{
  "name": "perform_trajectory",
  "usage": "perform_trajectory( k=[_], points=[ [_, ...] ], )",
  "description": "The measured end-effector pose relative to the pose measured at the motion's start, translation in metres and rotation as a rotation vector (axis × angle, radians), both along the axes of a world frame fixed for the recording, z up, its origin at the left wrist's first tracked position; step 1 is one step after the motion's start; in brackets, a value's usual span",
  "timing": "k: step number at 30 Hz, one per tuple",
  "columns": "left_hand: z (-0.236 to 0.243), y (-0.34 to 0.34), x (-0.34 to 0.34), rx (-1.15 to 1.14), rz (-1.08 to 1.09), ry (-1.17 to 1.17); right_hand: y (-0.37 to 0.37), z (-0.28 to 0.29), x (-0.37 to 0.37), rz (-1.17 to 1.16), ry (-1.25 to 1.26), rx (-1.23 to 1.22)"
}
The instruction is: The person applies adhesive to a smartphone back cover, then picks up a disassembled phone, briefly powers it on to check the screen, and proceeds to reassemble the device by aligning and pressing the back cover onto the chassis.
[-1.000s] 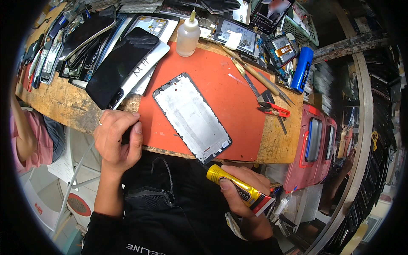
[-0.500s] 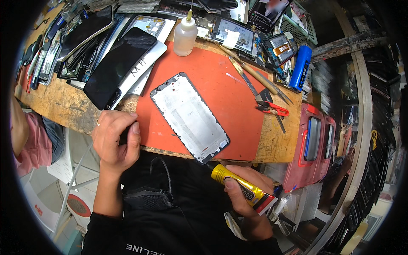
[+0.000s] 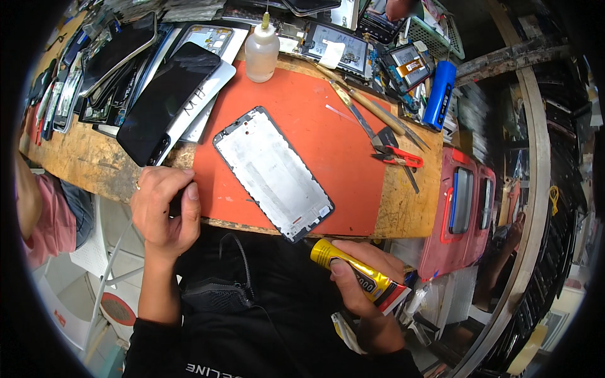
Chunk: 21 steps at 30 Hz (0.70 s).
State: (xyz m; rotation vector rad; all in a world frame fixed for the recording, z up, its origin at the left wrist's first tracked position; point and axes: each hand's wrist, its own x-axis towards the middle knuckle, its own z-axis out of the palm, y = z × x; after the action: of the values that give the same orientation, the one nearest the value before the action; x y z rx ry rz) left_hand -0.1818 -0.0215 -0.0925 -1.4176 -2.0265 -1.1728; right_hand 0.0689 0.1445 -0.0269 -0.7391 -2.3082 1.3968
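Observation:
A phone's silver back frame with a black rim [image 3: 275, 176] lies flat and slanted on an orange mat [image 3: 353, 201]. My right hand [image 3: 360, 280] is closed around a yellow glue tube [image 3: 353, 272]. The tube's dark nozzle tip points toward the frame's lower end, close to its edge; whether it touches is hard to tell. At the bench edge left of the mat, my left hand [image 3: 165, 208] is closed, fingers curled toward the thumb. Something small and dark shows between its thumb and forefinger, too hidden to name.
A clear bottle with a needle tip [image 3: 262, 53] stands at the mat's far edge. Black phones [image 3: 170, 101] are stacked at left. Tweezers, a wooden-handled tool and red snips [image 3: 397, 156] lie at right, near a blue cylinder [image 3: 439, 97]. Another person's arm [image 3: 28, 195] shows at far left.
The view has shifted slightly, so the bench things appear a little further left. Both hands keep their hold, and the tube stays by the frame's lower end.

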Motion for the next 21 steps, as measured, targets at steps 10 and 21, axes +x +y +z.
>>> perform_trajectory(
  k=[10,21],
  points=[
    [0.0002,-0.0008,0.0001,-0.01,0.008,-0.003,0.0017,0.0003,0.0001,-0.032,0.005,-0.009],
    [0.0003,-0.0008,-0.0001,-0.015,0.005,0.006,0.0049,-0.0003,0.0022,-0.076,-0.007,-0.019]
  ],
)
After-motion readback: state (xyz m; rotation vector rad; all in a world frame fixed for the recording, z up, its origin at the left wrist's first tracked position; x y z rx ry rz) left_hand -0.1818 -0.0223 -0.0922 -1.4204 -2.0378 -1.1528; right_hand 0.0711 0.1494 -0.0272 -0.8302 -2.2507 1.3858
